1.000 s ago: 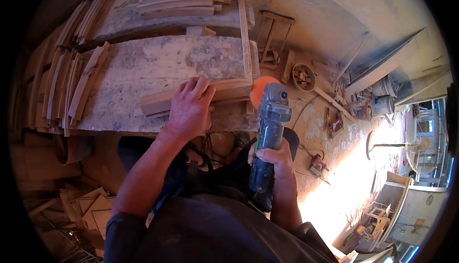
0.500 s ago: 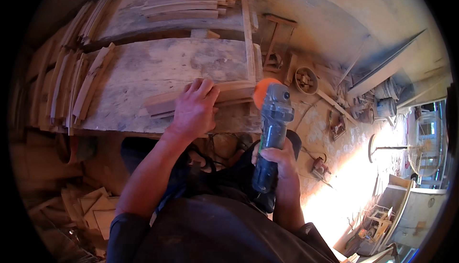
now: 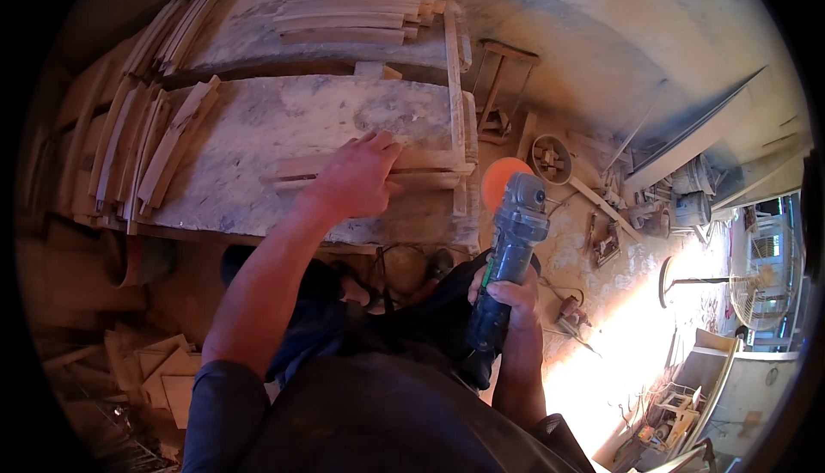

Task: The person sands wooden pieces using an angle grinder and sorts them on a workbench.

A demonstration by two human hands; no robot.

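My right hand (image 3: 514, 294) grips the body of an angle grinder (image 3: 514, 237), which has an orange sanding disc (image 3: 505, 183) at its far end. The disc is off the workbench's right edge, apart from the wood. Across two wooden strips (image 3: 423, 160) on the workbench (image 3: 258, 134) lies my left hand (image 3: 363, 176). Its fingers are bent over the strips' far side and the thumb is on the near side; the strips' middle is hidden under it. The strips lie side by side, roughly left to right, with a narrow gap between them.
Curved wooden strips (image 3: 179, 142) lie on the bench's left side, and more strips (image 3: 344, 19) sit at the back. A wooden bar (image 3: 455, 86) runs along the right end. On the floor at right are a bucket of offcuts (image 3: 550, 157), loose boards and a fan (image 3: 756, 291).
The grinder has moved right, and its disc has come away from the strip's end. The strip under my left hand has turned flatter on the bench, and a gap now shows between the two.
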